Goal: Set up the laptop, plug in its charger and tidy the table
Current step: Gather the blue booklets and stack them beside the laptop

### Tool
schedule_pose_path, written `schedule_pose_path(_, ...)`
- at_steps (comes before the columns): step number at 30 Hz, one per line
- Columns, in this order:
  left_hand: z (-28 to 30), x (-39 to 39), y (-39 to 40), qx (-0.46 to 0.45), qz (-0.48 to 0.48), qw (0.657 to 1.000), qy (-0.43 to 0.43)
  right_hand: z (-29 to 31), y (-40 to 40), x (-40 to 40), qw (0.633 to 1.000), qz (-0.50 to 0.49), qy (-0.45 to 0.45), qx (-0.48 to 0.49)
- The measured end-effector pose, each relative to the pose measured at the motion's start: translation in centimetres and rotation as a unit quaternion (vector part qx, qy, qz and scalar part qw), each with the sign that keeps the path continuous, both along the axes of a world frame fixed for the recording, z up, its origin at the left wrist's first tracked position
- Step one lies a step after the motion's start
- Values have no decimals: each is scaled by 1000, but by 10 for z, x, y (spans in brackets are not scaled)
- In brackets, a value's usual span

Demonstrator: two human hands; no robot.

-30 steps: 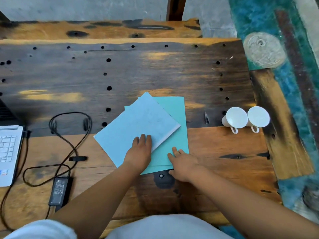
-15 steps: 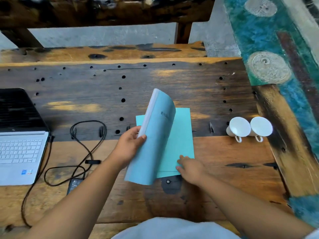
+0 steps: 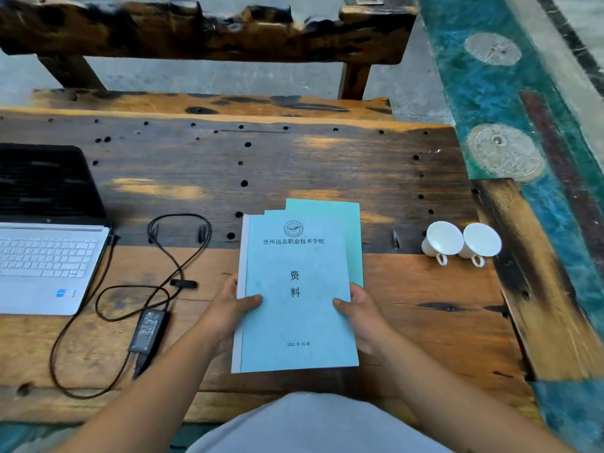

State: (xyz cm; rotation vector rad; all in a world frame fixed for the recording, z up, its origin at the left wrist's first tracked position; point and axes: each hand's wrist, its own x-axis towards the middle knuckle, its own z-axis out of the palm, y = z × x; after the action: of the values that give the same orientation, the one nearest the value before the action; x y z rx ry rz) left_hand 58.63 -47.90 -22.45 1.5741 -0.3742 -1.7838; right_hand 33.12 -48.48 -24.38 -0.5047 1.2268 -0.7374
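Laptop [image 3: 49, 243]: open at the table's left edge, dark screen tilted back, white keyboard deck facing the person; partly cut off by the frame.
Charger cable [image 3: 176, 253]: black, running from the laptop's right side in loose loops across the wood between the laptop and the booklet.
Charger brick [image 3: 147, 331]: black, lying flat on the near part of the table, just left of the left forearm, cable leaving both ends.
Left hand [image 3: 228, 308]: closed on the booklet's left edge, thumb on the cover, fingers hidden beneath.
Blue booklet [image 3: 295, 299]: held by both hands, cover up, printed with a round emblem and Chinese characters; a white spine strip shows along its left side. Whether its near end rests on the wood cannot be told.
Green folder [image 3: 353, 243]: flat on the table under and behind the booklet, showing at the booklet's top and right.
Right hand [image 3: 362, 312]: closed on the booklet's right edge, thumb on the cover.
White cups [image 3: 461, 241]: two, side by side and touching, lying tipped with handles toward the person, well right of the booklet.
Table [image 3: 327, 158]: dark and orange weathered wood dotted with round holes.
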Motion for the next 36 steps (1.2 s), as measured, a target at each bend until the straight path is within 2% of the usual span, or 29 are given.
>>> schedule_pose_path(2,-8,5,20,23,-18,998,57,0,6,6,999,10,47,-5)
schedule_pose_path(3,-13,6,30,41,-34,997,56,-2,10,8,997,19,71,-5)
schedule_pose_path(6,-29,11,55,67,-46,996,-21,-14,20,17,991,42,124,8)
schedule_pose_path(10,-46,21,72,57,-26,990,-125,-33,38,41,978,80,194,16)
schedule_pose_path(15,-62,42,80,51,-43,968,-244,-52,33,36,900,161,406,-11)
schedule_pose_path(19,-71,63,77,43,-68,957,-277,-68,3,-3,856,103,507,-14)
schedule_pose_path(22,-76,81,75,71,-80,943,-316,-82,-17,-26,855,53,514,47)
schedule_pose_path(28,-89,98,72,81,-165,860,-476,-97,-26,-26,874,44,481,59)
schedule_pose_path(31,-90,90,79,64,-309,764,-563,-99,-28,-25,893,25,441,87)
schedule_pose_path(34,-94,85,89,-8,-476,658,-583,-95,-31,-22,914,0,394,98)
schedule_pose_path(36,-96,84,90,-10,-532,626,-570,-82,-34,-16,933,-44,336,118)
